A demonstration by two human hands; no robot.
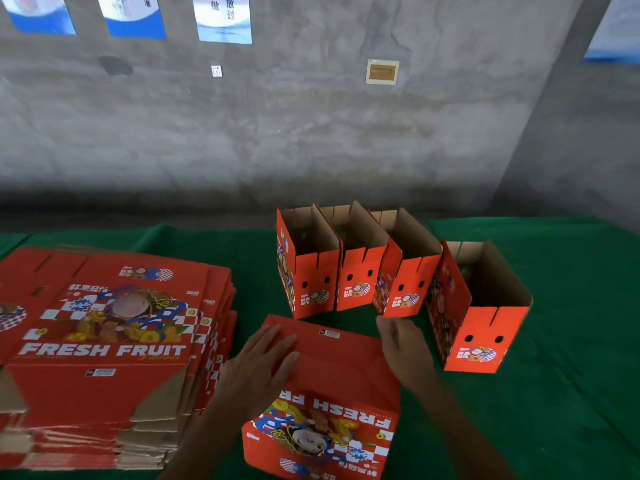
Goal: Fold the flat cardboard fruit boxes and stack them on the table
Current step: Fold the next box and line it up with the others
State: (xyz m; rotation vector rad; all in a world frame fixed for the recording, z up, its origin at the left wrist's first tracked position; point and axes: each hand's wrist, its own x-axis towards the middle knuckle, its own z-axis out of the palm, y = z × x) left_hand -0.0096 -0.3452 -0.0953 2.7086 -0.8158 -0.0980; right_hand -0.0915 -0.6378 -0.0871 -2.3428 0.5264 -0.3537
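A red fruit box [332, 382] stands upside down in front of me on the green table [571, 393], its bottom flaps facing up. My left hand [263, 368] presses flat on the left bottom flap with straight fingers. My right hand [401, 344] touches the box's far right corner, fingers slightly bent. A tall pile of flat red boxes [104, 341] printed FRESH FRUIT lies at the left. Several folded boxes [391, 268] stand open-topped in a row behind.
A grey concrete wall [311, 133] with posters rises behind the table. The rightmost folded box [481, 313] stands close to my right hand. Green cloth shows at the right and between the pile and the box.
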